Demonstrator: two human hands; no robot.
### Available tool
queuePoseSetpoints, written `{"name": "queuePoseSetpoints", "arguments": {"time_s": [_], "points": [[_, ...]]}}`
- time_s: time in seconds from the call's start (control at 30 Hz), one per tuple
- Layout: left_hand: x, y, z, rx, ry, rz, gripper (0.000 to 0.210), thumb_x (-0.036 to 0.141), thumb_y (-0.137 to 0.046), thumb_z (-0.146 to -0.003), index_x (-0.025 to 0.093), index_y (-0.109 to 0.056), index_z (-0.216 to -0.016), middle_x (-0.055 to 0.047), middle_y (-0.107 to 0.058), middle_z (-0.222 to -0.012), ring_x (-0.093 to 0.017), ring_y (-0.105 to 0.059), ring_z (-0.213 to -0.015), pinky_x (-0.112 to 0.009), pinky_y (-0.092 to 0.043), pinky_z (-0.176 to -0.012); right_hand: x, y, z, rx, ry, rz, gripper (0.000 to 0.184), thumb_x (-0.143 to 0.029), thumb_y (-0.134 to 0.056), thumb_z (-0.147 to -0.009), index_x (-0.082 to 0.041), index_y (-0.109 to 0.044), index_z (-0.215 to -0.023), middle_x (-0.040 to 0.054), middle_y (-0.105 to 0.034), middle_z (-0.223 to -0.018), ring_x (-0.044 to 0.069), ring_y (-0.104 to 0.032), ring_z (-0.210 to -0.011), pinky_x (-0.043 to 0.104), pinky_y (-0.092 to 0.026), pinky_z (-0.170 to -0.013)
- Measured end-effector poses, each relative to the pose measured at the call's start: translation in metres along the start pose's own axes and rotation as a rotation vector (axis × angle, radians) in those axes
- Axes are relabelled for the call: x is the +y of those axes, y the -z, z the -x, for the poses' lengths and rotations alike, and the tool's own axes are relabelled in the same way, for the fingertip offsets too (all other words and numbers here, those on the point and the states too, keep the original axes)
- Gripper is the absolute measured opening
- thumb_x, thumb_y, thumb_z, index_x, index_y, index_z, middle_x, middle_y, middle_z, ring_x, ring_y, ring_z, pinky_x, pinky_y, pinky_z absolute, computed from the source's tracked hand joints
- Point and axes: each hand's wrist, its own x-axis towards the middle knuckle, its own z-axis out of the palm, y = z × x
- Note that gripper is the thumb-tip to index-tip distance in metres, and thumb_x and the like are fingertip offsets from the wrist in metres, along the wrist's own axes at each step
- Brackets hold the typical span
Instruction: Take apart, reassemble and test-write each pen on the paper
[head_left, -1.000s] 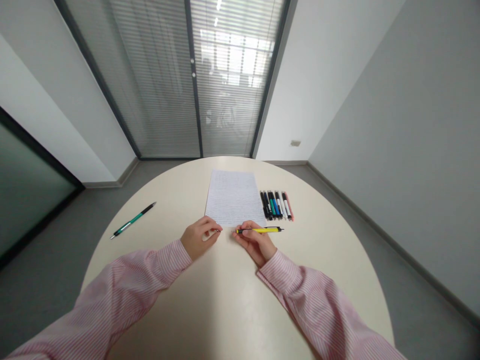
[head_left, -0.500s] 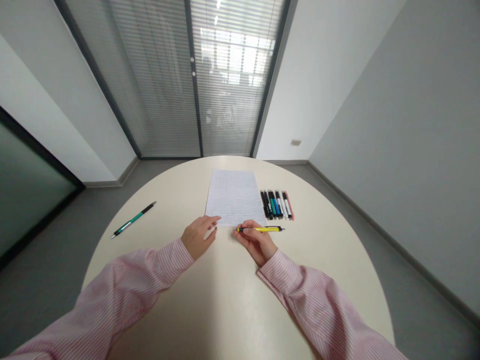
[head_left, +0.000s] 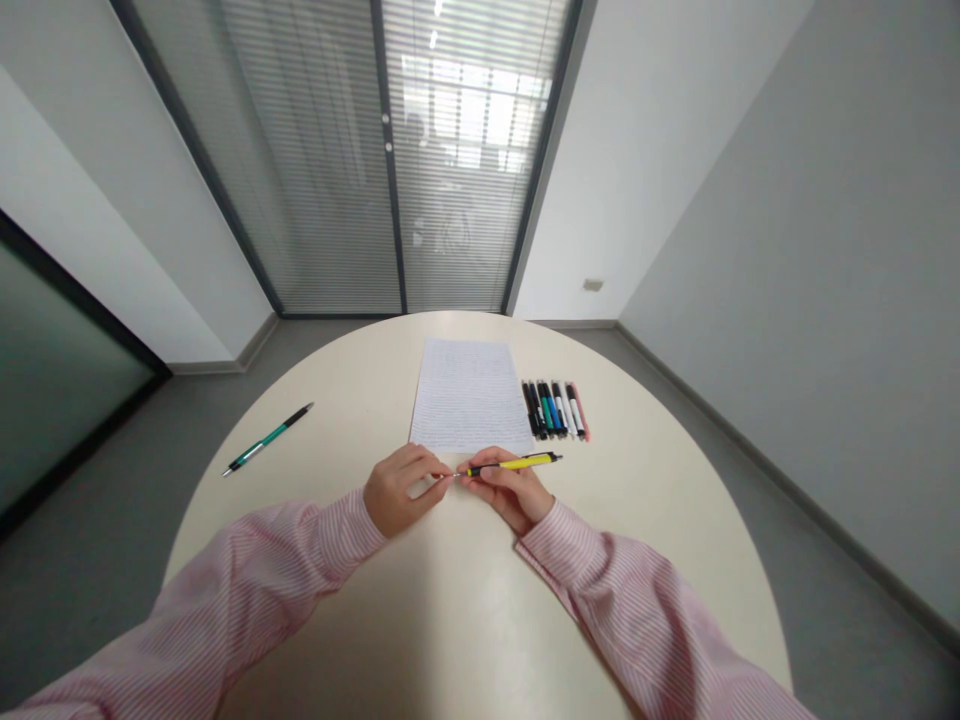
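Observation:
My right hand point(head_left: 514, 490) holds a yellow pen point(head_left: 529, 461) with black ends between thumb and fingers, almost level, its narrow tip pointing left. At that tip, the thumb and fingers of my left hand point(head_left: 405, 488) are pinched together. Whether anything small is between them besides the tip is too fine to make out. Just beyond both hands lies a lined sheet of paper point(head_left: 471, 395), covered in fine rows.
To the right of the paper, several pens point(head_left: 555, 410) in black, green, blue, white and red lie side by side. A green and black pen point(head_left: 268, 440) rests slanted at the left. The round table point(head_left: 480, 620) has walls and blinds beyond it.
My left hand has come right and closed at the pen's tip. My right hand has tilted the pen slightly and shifted it a little toward the left. The other pens and paper stay put.

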Motion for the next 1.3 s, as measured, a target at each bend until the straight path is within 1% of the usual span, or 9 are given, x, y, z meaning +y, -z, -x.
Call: {"name": "queuePoseSetpoints", "arguments": {"time_s": [0.2, 0.33, 0.43, 0.53, 0.67, 0.8, 0.9, 1.03, 1.3], "points": [[0.0, 0.0, 0.001, 0.001, -0.02, -0.005, 0.008, 0.021, -0.056, -0.08, 0.018, -0.061, -0.085, -0.001, -0.061, -0.066, -0.011, -0.052, -0.059, -0.024, -0.046, -0.06, 0.0, 0.0, 0.0, -0.026, -0.01, -0.008, 0.014, -0.015, -0.069, -0.065, -0.014, -0.065, -0.078, 0.0064, -0.071, -0.085, 0.014, -0.066, -0.079, 0.026, -0.052, -0.077], [-0.002, -0.002, 0.002, -0.012, -0.025, -0.021, 0.009, 0.02, -0.053, -0.081, 0.019, -0.062, -0.08, -0.001, -0.061, -0.065, -0.012, -0.053, -0.061, -0.025, -0.045, -0.063, 0.001, -0.001, 0.0, -0.002, 0.001, 0.005, 0.01, -0.015, -0.069, -0.064, -0.014, -0.065, -0.074, 0.0047, -0.069, -0.089, 0.016, -0.065, -0.082, 0.03, -0.052, -0.081], [-0.005, -0.001, 0.002, 0.011, -0.02, -0.042, 0.008, 0.02, -0.055, -0.08, 0.019, -0.062, -0.079, 0.0, -0.06, -0.062, -0.011, -0.052, -0.058, -0.024, -0.044, -0.06, 0.001, 0.0, 0.0, 0.04, 0.021, -0.011, 0.012, -0.015, -0.068, -0.063, -0.015, -0.066, -0.075, 0.0035, -0.068, -0.084, 0.015, -0.064, -0.079, 0.03, -0.052, -0.08], [-0.007, 0.006, 0.002, 0.058, -0.036, -0.083, 0.006, 0.018, -0.056, -0.078, 0.019, -0.062, -0.079, 0.0, -0.061, -0.062, -0.011, -0.052, -0.057, -0.024, -0.044, -0.059, 0.0, 0.003, -0.001, 0.086, 0.092, -0.07, 0.007, -0.013, -0.066, -0.062, -0.017, -0.064, -0.068, 0.0025, -0.066, -0.078, 0.014, -0.062, -0.076, 0.028, -0.05, -0.079], [-0.008, 0.013, 0.004, 0.098, -0.053, -0.256, 0.005, 0.019, -0.059, -0.075, 0.02, -0.064, -0.077, 0.001, -0.062, -0.06, -0.011, -0.053, -0.057, -0.023, -0.043, -0.059, -0.001, 0.007, -0.005, 0.152, 0.19, -0.151, 0.006, -0.012, -0.063, -0.059, -0.018, -0.062, -0.06, 0.0018, -0.065, -0.076, 0.013, -0.06, -0.073, 0.027, -0.049, -0.078], [-0.01, 0.006, 0.006, 0.028, -0.103, -0.449, 0.011, 0.022, -0.058, -0.077, 0.021, -0.063, -0.067, 0.002, -0.058, -0.053, -0.012, -0.052, -0.054, -0.023, -0.038, -0.051, -0.001, 0.01, -0.008, 0.2, 0.18, -0.167, 0.007, -0.012, -0.062, -0.058, -0.019, -0.062, -0.061, 0.0009, -0.065, -0.076, 0.013, -0.06, -0.073, 0.026, -0.049, -0.076], [-0.013, -0.003, 0.008, -0.044, -0.112, -0.524, 0.019, 0.023, -0.056, -0.08, 0.02, -0.061, -0.062, 0.001, -0.058, -0.054, -0.012, -0.053, -0.055, -0.024, -0.035, -0.049, -0.001, 0.009, -0.008, 0.201, 0.167, -0.162, 0.008, -0.012, -0.062, -0.058, -0.018, -0.063, -0.062, 0.0012, -0.066, -0.076, 0.013, -0.061, -0.073, 0.026, -0.049, -0.075], [-0.016, -0.009, 0.009, -0.086, -0.103, -0.54, 0.022, 0.023, -0.054, -0.082, 0.019, -0.06, -0.061, 0.0, -0.06, -0.056, -0.012, -0.055, -0.057, -0.023, -0.034, -0.048, 0.0, 0.007, -0.008, 0.205, 0.156, -0.156, 0.008, -0.011, -0.063, -0.059, -0.018, -0.063, -0.062, 0.0013, -0.067, -0.075, 0.013, -0.061, -0.073, 0.026, -0.049, -0.076], [-0.018, -0.01, 0.009, -0.109, -0.077, -0.524, 0.021, 0.025, -0.055, -0.082, 0.018, -0.062, -0.064, 0.0, -0.062, -0.059, -0.012, -0.057, -0.058, -0.023, -0.035, -0.048, 0.001, 0.009, -0.009, 0.205, 0.135, -0.169, 0.007, -0.011, -0.064, -0.058, -0.016, -0.063, -0.062, 0.0017, -0.068, -0.075, 0.013, -0.063, -0.074, 0.025, -0.05, -0.077]]}}
